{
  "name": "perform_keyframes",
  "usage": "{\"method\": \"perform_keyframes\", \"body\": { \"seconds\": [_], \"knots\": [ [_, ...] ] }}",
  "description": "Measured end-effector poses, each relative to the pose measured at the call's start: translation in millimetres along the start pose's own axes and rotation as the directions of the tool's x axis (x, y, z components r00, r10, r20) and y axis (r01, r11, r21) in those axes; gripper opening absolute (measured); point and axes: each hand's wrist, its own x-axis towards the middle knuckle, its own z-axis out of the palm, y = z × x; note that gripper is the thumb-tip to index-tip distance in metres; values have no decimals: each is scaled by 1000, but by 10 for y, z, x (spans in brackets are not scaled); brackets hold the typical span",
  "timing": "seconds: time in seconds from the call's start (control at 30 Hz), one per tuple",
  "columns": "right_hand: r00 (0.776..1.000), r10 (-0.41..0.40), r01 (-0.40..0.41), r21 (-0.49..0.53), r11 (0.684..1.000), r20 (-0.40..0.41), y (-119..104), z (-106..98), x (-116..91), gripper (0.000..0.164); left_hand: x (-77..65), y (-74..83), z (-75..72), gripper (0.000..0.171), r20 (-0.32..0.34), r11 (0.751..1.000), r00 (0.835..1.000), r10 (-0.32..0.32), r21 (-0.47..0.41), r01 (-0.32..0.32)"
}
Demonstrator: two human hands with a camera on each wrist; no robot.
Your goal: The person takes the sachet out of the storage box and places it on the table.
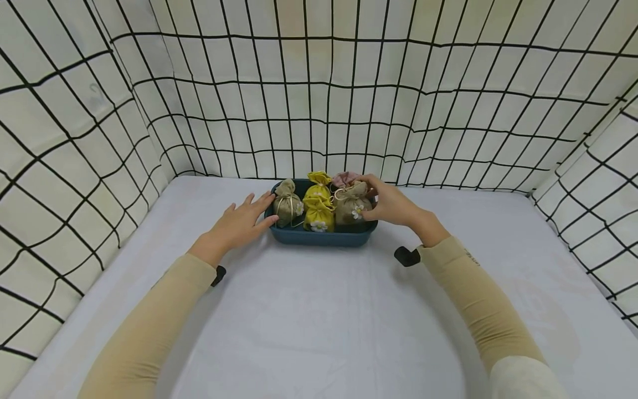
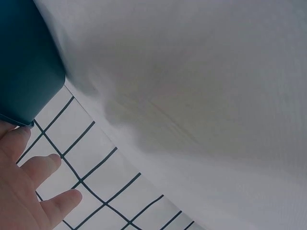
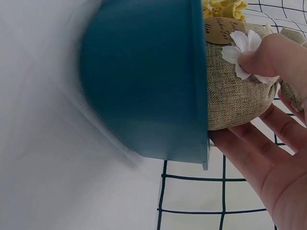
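A blue plastic bin (image 1: 321, 238) holds several small drawstring pouches. My right hand (image 1: 391, 205) grips a burlap pouch (image 1: 346, 210) at the bin's right end. In the right wrist view, the thumb presses its white fabric flower (image 3: 234, 53) and the other fingers lie along its far side; a brown tag (image 3: 223, 31) shows above. My left hand (image 1: 242, 223) is spread, its fingertips at the bin's left rim, near another burlap pouch (image 1: 285, 209). Between the burlap pouches sits a yellow pouch (image 1: 319, 208) with a white flower. A pink pouch (image 1: 345, 178) is partly hidden behind the gripped one.
The bin stands on a white-covered table (image 1: 319, 310) near its back edge. Black wire grid (image 1: 329, 83) with white sheeting behind it rises at the back and both sides. Dark wrist-worn pieces (image 1: 407, 256) show beside both forearms.
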Motion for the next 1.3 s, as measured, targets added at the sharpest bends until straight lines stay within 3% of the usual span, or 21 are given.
{"method": "perform_keyframes", "body": {
  "seconds": [0.67, 1.3],
  "knots": [
    [999, 23, -15, 150, 989, -47, 0, -114, -151, 75, 16, -9, 2, 73, 7, 1000, 1000, 5, 0, -5],
    [997, 46, -38, 138, 990, -59, -47, -264, -290, 76, 19, -25, 11, 72, -3, 1000, 1000, 7, 18, -7]
  ]
}}
